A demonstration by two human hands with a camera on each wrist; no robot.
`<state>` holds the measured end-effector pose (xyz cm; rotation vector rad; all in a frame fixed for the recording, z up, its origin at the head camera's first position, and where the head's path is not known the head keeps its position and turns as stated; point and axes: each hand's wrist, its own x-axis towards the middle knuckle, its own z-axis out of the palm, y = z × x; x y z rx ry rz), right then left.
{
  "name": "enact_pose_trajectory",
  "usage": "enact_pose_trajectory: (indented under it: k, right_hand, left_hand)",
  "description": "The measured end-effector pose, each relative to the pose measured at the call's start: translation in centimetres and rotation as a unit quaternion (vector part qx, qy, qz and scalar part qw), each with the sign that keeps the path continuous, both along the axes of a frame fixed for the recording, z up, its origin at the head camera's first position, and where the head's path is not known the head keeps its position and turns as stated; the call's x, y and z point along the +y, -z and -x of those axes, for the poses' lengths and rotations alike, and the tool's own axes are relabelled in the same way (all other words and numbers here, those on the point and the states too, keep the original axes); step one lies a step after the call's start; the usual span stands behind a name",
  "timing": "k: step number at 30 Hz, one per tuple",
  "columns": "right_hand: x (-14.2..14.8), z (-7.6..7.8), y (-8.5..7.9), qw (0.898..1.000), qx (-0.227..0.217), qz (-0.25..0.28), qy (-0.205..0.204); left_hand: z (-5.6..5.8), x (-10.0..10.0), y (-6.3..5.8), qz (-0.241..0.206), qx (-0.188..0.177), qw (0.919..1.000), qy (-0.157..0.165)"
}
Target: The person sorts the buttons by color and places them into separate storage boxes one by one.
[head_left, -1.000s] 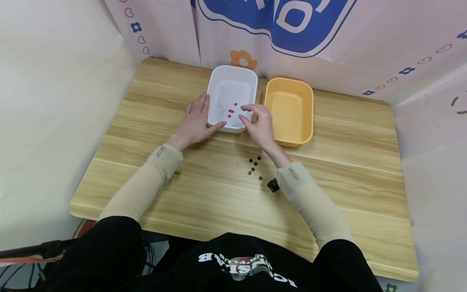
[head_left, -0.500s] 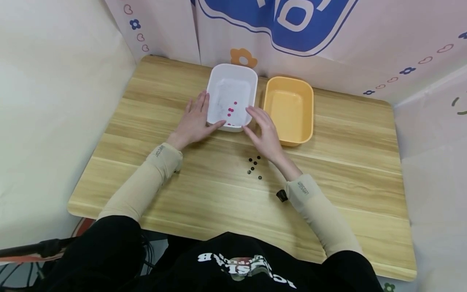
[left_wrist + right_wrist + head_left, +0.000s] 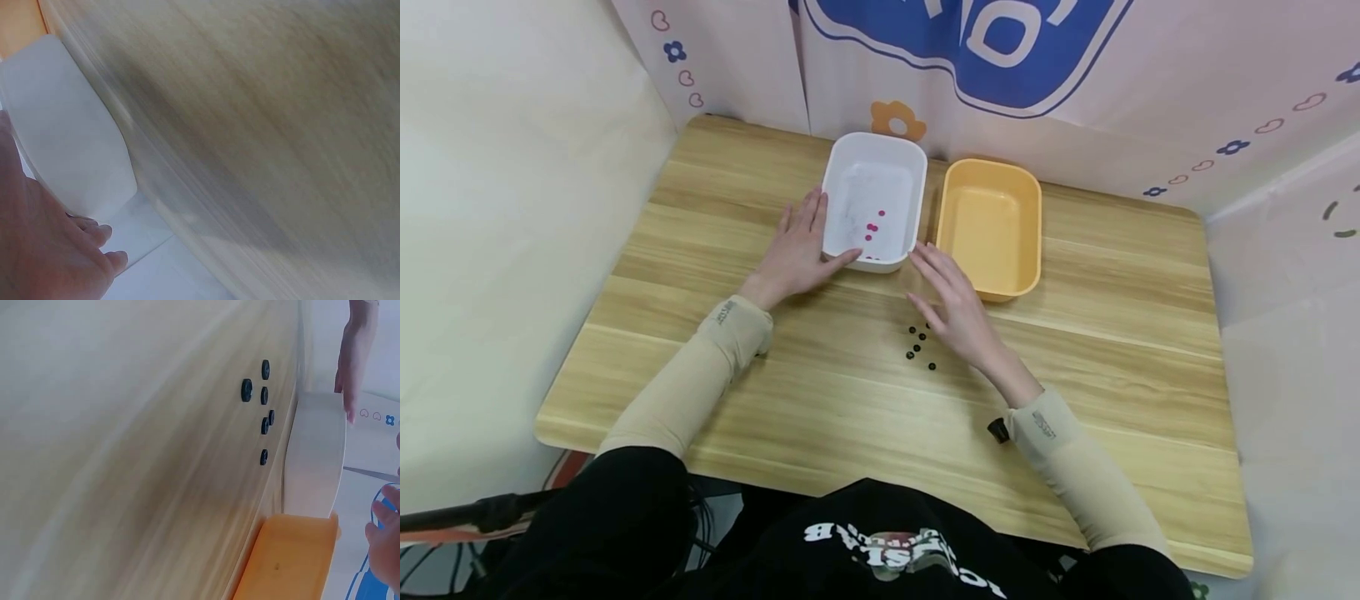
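L hand (image 3: 797,254), left of ctr in head view, rests on the white tub (image 3: 865,183): fingers straight along its left side, thumb at the near rim. Tub sits upper ctr w/ small pink discs (image 3: 882,213) inside, in its lower half; those by the near wall are partly hidden by the rim. R hand (image 3: 958,312), right of ctr, has fingers loosely extended & thumb apart; fingertips are by the tub's lower right corner, can't tell if touching. Yellow tub (image 3: 992,225) stands just right of the white one. Six small black discs (image 3: 917,348) lie loosely grouped on the wood table (image 3: 820,392), just below ctr; R hand part-covers one in head view, but R-wrist view shows all six, upper right of ctr. Beige sleeves (image 3: 692,383) on both forearms; small black gadget (image 3: 998,430) by the R one, lower right. White backdrop (image 3: 850,92) w/ blue print up top.
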<state>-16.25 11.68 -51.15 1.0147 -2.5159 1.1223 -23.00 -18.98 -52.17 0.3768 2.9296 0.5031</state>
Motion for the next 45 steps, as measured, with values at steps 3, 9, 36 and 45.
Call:
enact_pose_trajectory:
  k: [3,9,36,45]
  right_hand:
    - [0.3,-0.9,-0.1,1.0,0.006,-0.015,-0.005]
    - [1.3,-2.2,0.3,0.999,0.007,-0.044,-0.011]
    - [0.7,-1.3,3.4,0.985,-0.072,-0.157,-0.004]
    - [1.2,-0.5,4.7,0.985,-0.123,-0.118,-0.012]
  left_hand:
    - [0.0,-0.1,-0.1,-0.002,-0.001,1.0,-0.002]
    - [0.0,-0.1,-0.3,-0.002,-0.004,1.0,-0.002]
    - [0.1,-0.2,-0.1,0.003,-0.002,1.0,-0.002]
    - [0.0,-0.1,0.0,0.0,-0.005,1.0,-0.003]
